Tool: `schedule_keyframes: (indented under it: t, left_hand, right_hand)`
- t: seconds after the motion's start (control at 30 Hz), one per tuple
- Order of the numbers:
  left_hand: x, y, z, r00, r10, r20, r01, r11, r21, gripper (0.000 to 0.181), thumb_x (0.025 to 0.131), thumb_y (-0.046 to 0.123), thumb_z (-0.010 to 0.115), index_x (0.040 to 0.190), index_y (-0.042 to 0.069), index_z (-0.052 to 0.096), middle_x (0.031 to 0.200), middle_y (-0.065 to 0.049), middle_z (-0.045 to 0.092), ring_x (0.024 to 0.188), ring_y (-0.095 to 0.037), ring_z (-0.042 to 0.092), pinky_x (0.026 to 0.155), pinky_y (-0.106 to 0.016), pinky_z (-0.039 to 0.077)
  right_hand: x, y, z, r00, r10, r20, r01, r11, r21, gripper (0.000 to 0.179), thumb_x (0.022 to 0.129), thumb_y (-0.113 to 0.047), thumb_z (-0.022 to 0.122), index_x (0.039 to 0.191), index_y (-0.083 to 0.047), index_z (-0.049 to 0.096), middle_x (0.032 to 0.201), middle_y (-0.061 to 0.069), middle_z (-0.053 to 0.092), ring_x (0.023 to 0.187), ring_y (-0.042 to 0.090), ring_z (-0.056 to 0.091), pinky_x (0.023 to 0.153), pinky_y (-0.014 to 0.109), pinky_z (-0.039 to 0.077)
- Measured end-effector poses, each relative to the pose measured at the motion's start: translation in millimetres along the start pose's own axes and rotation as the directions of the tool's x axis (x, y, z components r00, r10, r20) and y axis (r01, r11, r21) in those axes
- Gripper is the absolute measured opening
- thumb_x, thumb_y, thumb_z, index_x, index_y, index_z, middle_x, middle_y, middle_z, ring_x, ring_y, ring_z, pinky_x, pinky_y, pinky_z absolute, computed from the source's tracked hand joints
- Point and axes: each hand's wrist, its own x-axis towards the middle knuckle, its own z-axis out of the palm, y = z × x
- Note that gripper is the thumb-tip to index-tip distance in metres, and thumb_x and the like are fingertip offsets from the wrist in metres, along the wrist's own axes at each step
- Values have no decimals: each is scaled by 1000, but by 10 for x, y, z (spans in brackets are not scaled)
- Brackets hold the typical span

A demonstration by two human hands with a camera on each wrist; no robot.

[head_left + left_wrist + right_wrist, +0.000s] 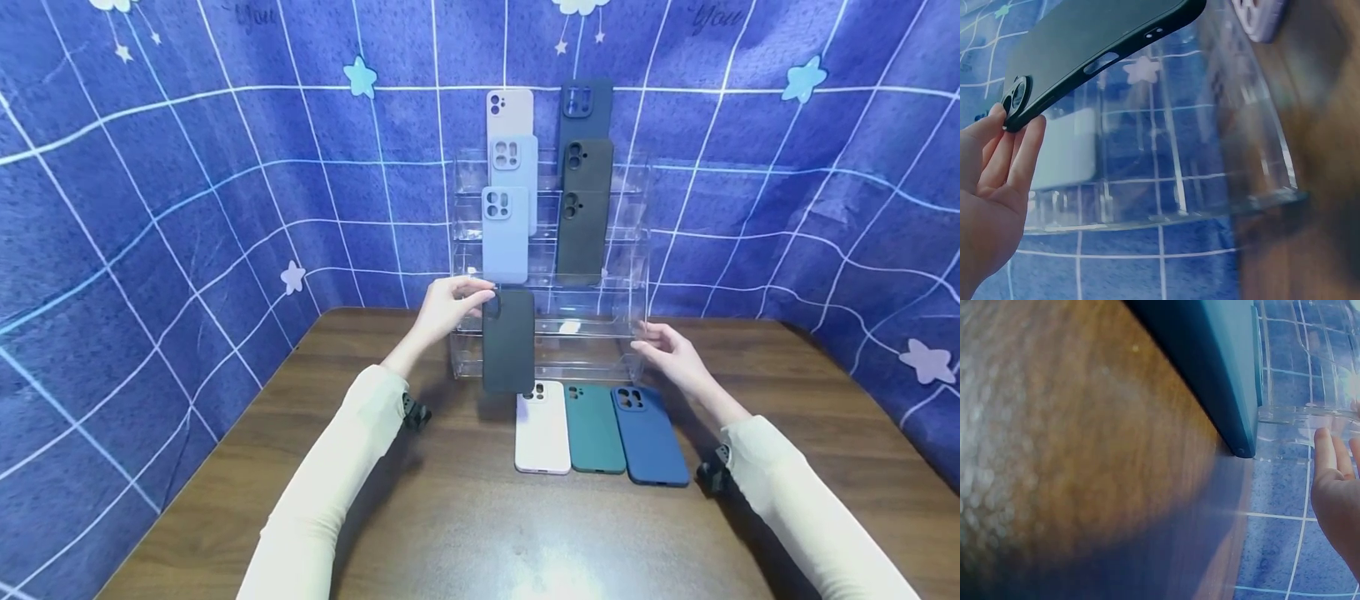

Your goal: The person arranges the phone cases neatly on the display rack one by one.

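Observation:
My left hand [447,310] pinches a black phone case [508,342] by its top corner, beside the camera cutout. The case hangs upright before the lower tiers of a clear stepped display rack [577,371]. In the left wrist view, thumb and fingers of that hand [1004,169] grip the black case [1097,47] next to its camera ring. My right hand [671,354] is at the rack's lower right side with fingers extended; the right wrist view shows this hand [1335,487] close to the clear plastic, but contact is hard to tell.
On the wooden table [420,517], a white case [542,433], green case [596,429] and blue case [651,437] lie before the rack. Higher tiers hold several cases, including a light blue case [505,246] and a black case [581,242]. A blue patterned cloth [300,183] hangs behind.

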Motion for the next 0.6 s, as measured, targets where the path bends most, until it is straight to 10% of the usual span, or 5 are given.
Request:
schedule_keyframes:
  t: [0.6]
  left_hand:
    - [441,532,90,997,65,-49,-66,998,-23,27,85,33,69,104,13,71,105,-6,71,73,-23,71,72,-32,58]
  right_hand:
    - [-7,-65,3,1000,20,11,-20,1000,-21,55,92,-20,61,135,6,40,131,31,47,89,-10,54,78,6,46]
